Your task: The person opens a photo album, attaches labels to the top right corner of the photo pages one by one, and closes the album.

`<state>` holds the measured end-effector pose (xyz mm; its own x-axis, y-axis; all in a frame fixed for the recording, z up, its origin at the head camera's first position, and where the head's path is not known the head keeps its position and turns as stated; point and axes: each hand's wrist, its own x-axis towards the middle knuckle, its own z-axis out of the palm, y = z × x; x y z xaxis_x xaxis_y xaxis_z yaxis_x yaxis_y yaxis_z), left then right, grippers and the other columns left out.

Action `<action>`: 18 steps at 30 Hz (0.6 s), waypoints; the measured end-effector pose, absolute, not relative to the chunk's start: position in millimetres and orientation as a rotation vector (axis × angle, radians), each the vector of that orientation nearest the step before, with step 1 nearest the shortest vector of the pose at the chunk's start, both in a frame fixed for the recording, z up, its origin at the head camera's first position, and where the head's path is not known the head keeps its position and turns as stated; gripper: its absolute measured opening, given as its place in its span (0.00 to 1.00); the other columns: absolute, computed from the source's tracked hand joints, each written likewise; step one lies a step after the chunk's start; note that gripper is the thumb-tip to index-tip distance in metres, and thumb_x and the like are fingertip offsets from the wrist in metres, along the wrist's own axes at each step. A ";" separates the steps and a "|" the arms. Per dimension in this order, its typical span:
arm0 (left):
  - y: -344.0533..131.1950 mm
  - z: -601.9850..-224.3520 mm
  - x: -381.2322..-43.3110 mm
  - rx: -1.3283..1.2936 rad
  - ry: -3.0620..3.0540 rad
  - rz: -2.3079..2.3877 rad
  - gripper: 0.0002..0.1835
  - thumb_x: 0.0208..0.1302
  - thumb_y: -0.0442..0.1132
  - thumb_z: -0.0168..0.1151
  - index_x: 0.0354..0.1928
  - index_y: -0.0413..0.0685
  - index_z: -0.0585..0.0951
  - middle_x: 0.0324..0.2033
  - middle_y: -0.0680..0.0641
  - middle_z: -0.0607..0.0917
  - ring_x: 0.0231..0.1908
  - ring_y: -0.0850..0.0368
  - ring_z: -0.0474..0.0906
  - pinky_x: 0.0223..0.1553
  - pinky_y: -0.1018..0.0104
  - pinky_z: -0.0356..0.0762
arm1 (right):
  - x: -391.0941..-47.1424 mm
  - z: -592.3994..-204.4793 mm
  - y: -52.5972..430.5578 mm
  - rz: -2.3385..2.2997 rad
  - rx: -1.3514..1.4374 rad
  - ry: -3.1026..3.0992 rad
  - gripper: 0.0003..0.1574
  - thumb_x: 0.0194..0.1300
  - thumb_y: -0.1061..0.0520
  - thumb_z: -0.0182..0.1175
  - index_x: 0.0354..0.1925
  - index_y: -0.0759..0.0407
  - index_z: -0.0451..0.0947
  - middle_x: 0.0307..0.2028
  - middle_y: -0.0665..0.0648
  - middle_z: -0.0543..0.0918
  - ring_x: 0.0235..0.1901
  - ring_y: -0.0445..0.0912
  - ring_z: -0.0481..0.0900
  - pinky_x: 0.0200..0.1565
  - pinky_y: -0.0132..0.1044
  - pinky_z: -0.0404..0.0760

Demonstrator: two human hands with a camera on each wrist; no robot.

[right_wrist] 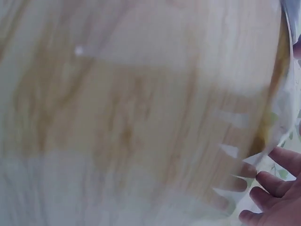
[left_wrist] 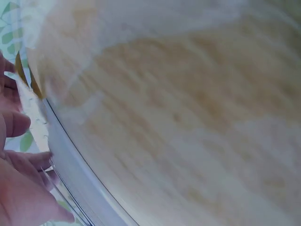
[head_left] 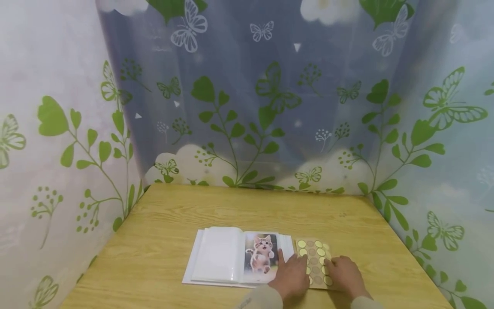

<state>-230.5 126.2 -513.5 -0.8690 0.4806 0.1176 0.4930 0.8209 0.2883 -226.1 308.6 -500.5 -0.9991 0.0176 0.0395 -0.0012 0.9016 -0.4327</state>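
Observation:
An open photo album [head_left: 217, 255] lies on the table, with a kitten photo [head_left: 260, 257] in its right-hand page. Just right of it is a tan sheet [head_left: 315, 270] bearing rows of round gold stickers. My left hand [head_left: 291, 277] spans the gap, one finger extended over the album's right edge and others on the sheet's left side. On the sheet's right edge rest the fingers of my right hand [head_left: 345, 275]. In the left wrist view my left hand [left_wrist: 23, 183] is beside the album's edge [left_wrist: 89, 179]. My right hand [right_wrist: 282, 193] shows spread fingers in the right wrist view.
The wooden table [head_left: 239, 206] reaches back to a curtain [head_left: 239, 107] printed with leaves and butterflies. Similar printed cloth [head_left: 58, 150] hangs along the left and right sides.

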 end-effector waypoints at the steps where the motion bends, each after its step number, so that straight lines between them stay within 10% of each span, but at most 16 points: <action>1: 125.7 -512.7 -230.7 -0.798 -2.974 -0.512 0.30 0.64 0.45 0.59 0.69 0.50 0.71 0.63 0.55 0.76 0.68 0.56 0.66 0.70 0.36 0.47 | -226.1 -500.3 307.7 0.707 -0.017 -3.013 0.23 0.73 0.53 0.51 0.41 0.73 0.83 0.44 0.74 0.83 0.53 0.73 0.74 0.55 0.67 0.71; 11: 112.6 -501.1 -234.3 -0.832 -2.981 -0.751 0.33 0.62 0.41 0.58 0.71 0.47 0.67 0.65 0.51 0.75 0.69 0.54 0.64 0.70 0.36 0.45 | -231.7 -488.3 290.6 1.160 -0.188 -2.859 0.34 0.75 0.47 0.52 0.63 0.75 0.67 0.59 0.79 0.72 0.60 0.72 0.69 0.58 0.64 0.72; 18: 105.3 -489.1 -241.3 -0.816 -2.943 -0.789 0.28 0.65 0.46 0.60 0.67 0.52 0.73 0.61 0.53 0.79 0.65 0.54 0.69 0.68 0.34 0.52 | -233.9 -468.0 286.7 1.447 -0.255 -2.689 0.34 0.71 0.57 0.56 0.69 0.71 0.60 0.56 0.77 0.73 0.45 0.60 0.80 0.44 0.46 0.83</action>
<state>-241.3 105.3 -489.1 -0.8661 0.4859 0.1171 0.4793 0.7410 0.4703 -233.9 286.7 -468.0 -0.9832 0.1820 -0.0106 0.1091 0.5408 -0.8341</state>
